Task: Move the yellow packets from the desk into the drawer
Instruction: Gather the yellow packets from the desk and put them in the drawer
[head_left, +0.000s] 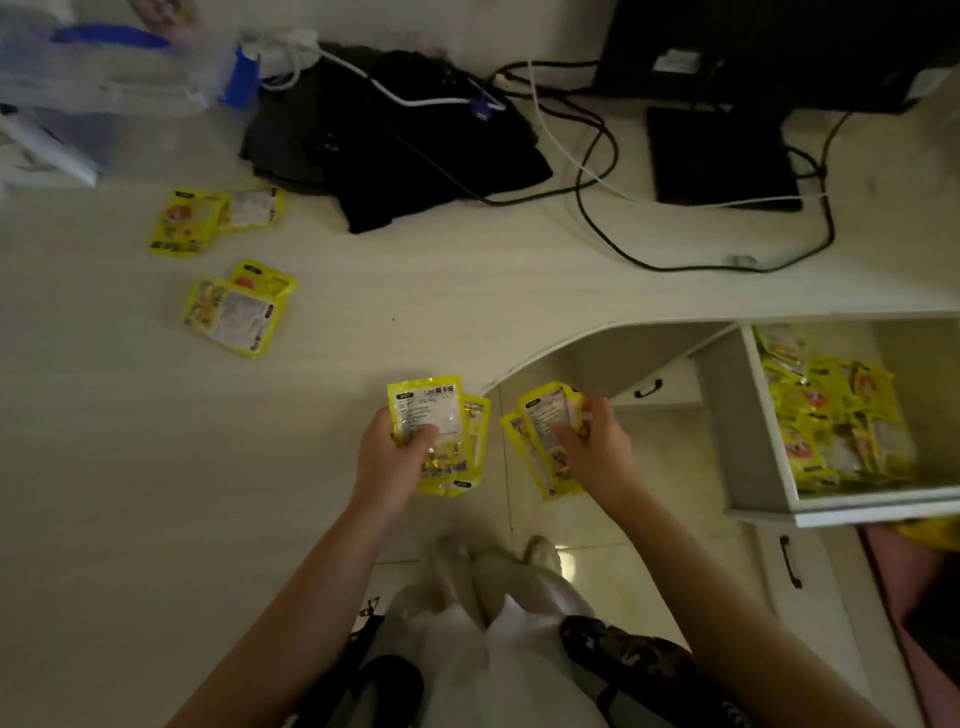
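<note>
At a pale, wood-grain desk (156, 467) with a curved front edge, a person stands over a tiled floor, a fistful of yellow packets in each hand. Left hand (392, 457) is closed round a small stack of packets (434, 431), thumb pressed across the top one; the stack stands roughly upright in the picture, long axis running away from the body, printed back label facing up. Right hand (597, 447), just beside it and past the desk's edge, grips a second fanned bunch (540, 436), whose long axis tilts, top ends leaning away from the body and toward the drawer side. Beyond the right hand, to its outer side, an open white drawer (748, 431) already holds a loose heap of yellow packets (836, 421). Ahead of the left hand and off to its outer side, two pairs of packets lie on the desk: a nearer overlapping pair (236, 309) and a farther pair (213, 218). Farther back sit a black cloth bundle (395, 140), tangled black and white cables (597, 156), a dark flat device (722, 156) and a clear plastic box (104, 67). Light is dim and the far edge is blurred.
</note>
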